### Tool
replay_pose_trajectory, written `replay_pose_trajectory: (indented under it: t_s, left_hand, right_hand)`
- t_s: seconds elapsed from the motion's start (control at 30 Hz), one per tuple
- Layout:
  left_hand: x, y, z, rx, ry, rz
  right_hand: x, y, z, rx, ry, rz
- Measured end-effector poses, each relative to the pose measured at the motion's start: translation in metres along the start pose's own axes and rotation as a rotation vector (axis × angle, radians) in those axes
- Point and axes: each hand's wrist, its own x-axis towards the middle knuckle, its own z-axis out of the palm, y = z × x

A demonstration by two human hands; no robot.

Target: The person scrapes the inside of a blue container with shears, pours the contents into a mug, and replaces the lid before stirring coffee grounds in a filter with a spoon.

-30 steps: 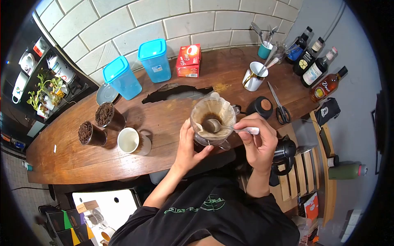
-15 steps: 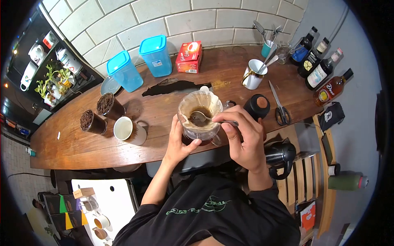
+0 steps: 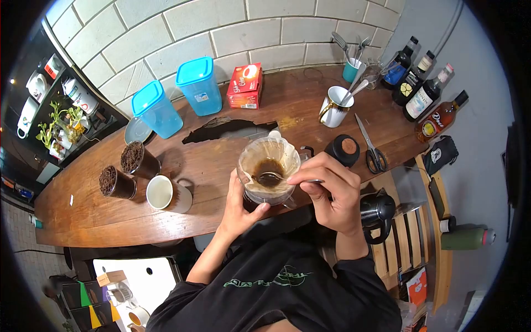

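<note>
A paper filter (image 3: pixel 284 156) with dark wet coffee inside lines a clear coffee dripper (image 3: pixel 268 196) at the table's front edge. My left hand (image 3: pixel 239 216) is wrapped round the dripper's left side, with the thumb along the front. In my right hand (image 3: pixel 336 195), a metal spoon (image 3: pixel 270 176) is pinched by its handle. Its bowl dips into the coffee, partly below the surface. Whatever supports the dripper is mostly hidden behind it. A black round container (image 3: pixel 343 150) stands just beyond my right hand.
Left are a white mug (image 3: pixel 160 193) and two glasses of dark grounds (image 3: pixel 117 183). Blue-lidded containers (image 3: pixel 200 91) and a red box (image 3: pixel 245 87) line the back. Rightward stand a spoon-filled mug (image 3: pixel 334 113), scissors (image 3: pixel 371 145), several bottles (image 3: pixel 425 99) and a kettle (image 3: pixel 377 213).
The spoon's bowl has shifted slightly and sits lower in the coffee. My right hand stays on the handle and my left on the dripper. The camera view has tilted a little.
</note>
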Motion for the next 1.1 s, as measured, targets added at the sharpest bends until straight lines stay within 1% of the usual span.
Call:
replay_pose_trajectory:
  t_s: [0.03, 0.07, 0.17, 0.3, 0.37, 0.5, 0.7, 0.77, 0.83, 0.93, 1.0, 1.1]
  left_hand:
    - [0.001, 0.002, -0.001, 0.012, -0.012, -0.009]
    - [0.003, 0.006, -0.002, 0.05, 0.001, 0.051]
    - [0.005, 0.008, -0.002, 0.039, 0.038, 0.091]
    - [0.005, 0.008, -0.004, 0.032, -0.001, 0.051]
    - [0.007, 0.011, -0.005, 0.048, -0.007, 0.095]
    - [0.01, 0.013, -0.005, 0.015, -0.014, 0.101]
    - [0.01, 0.012, -0.006, 0.007, -0.02, 0.109]
    - [0.011, 0.013, -0.006, 0.006, -0.022, 0.109]
    - [0.011, 0.012, -0.006, 0.007, -0.021, 0.105]
    - [0.01, 0.012, -0.006, -0.058, -0.028, 0.068]
    - [0.011, 0.013, -0.005, -0.02, -0.019, 0.105]
    - [0.009, 0.01, -0.003, -0.013, -0.014, 0.106]
  right_hand:
    - [0.0, 0.0, 0.0, -0.009, 0.021, -0.014]
    - [0.001, -0.001, 0.0, -0.01, 0.021, -0.009]
    - [0.003, -0.005, -0.002, -0.017, 0.051, -0.038]
    - [0.006, -0.004, 0.003, 0.039, 0.027, -0.069]
    - [0.009, 0.001, 0.006, 0.021, -0.017, -0.068]
    - [0.012, 0.008, 0.01, -0.017, -0.022, -0.052]
    - [0.012, 0.003, 0.008, -0.094, 0.122, -0.083]
    - [0.012, 0.005, 0.01, -0.138, 0.12, -0.087]
    - [0.013, 0.007, 0.012, -0.163, 0.072, -0.075]
    - [0.011, 0.002, 0.015, -0.171, 0.037, -0.062]
    - [0.011, 0.0, 0.014, -0.166, 0.053, -0.062]
    - [0.012, -0.002, 0.01, -0.168, 0.097, -0.066]
